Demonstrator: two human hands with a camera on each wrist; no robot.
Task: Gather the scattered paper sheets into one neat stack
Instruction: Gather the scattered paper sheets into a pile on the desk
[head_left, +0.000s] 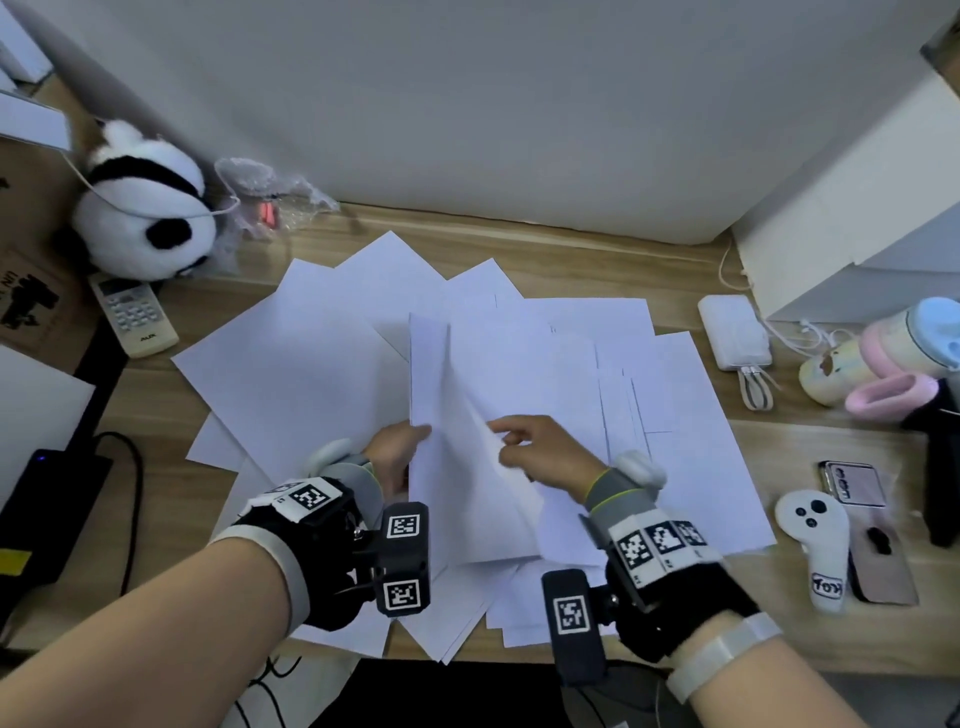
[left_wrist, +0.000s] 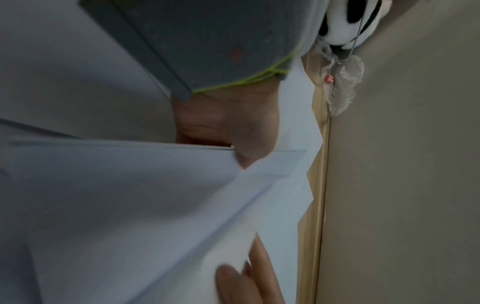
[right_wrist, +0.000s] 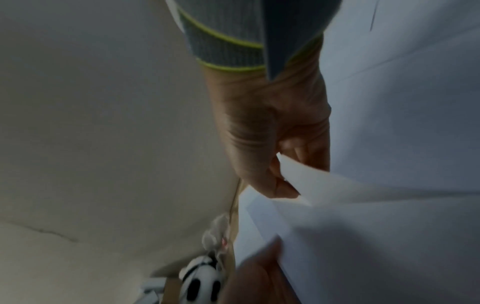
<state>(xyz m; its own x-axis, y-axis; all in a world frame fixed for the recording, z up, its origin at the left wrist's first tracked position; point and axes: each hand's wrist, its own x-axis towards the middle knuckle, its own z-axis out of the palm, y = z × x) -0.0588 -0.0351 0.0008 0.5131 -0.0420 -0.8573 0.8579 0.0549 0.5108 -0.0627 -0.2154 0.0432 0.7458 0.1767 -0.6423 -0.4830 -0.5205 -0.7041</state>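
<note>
Apparently both hands (head_left: 467, 452) pinch gathered sheets (head_left: 483, 395).

The head camera looks steeply down from above at the wooden desk (head_left: 571, 244), panda toy (head_left: 145, 213) at far left. Both wrist cameras sit close behind the palms, rolled sideways, each catching that panda toy (left_wrist: 345, 22) (right_wrist: 200, 286) against the wall.

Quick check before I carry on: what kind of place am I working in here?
Probably a home or dorm desk against a wall: a wooden desktop with a plush panda, an air-conditioner remote and phones around the scattered paper sheets.
</note>
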